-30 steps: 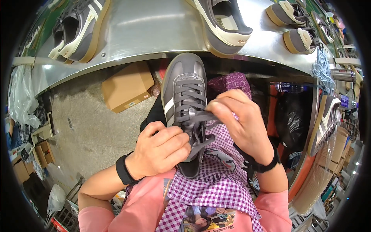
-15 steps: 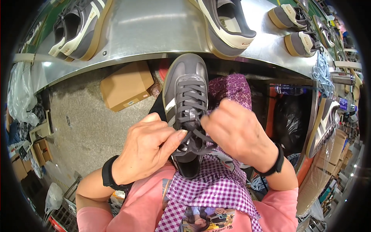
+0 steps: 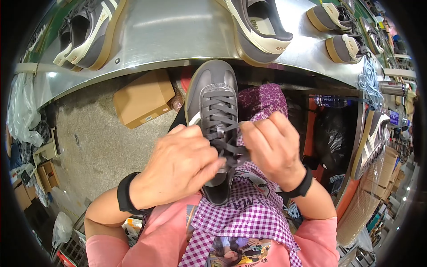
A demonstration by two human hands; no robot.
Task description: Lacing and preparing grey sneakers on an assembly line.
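A grey sneaker (image 3: 214, 75) with a gum sole and white side stripes rests on my lap, its toe pointing away toward the table. Dark grey laces (image 3: 219, 109) criss-cross up its tongue and gather in a loop near the ankle opening. My left hand (image 3: 182, 160) is closed at the left of this gathered lace, thumb and fingers pinched together. On the other side, my right hand (image 3: 273, 147) has its fingers curled closed on the lace. Where the laces cross between both hands, the fingers partly hide them.
Ahead curves a metal table (image 3: 178, 31) carrying several similar sneakers, one (image 3: 260, 33) close to its edge. A cardboard box (image 3: 144, 98) lies on the floor at left. At right hang light blue laces (image 3: 370, 80), near another sneaker (image 3: 371, 142) standing on its side.
Both hands have shifted at the laces: the left has moved right across the shoe's opening, and the right has turned more upright. The lace loop between them has drawn smaller.
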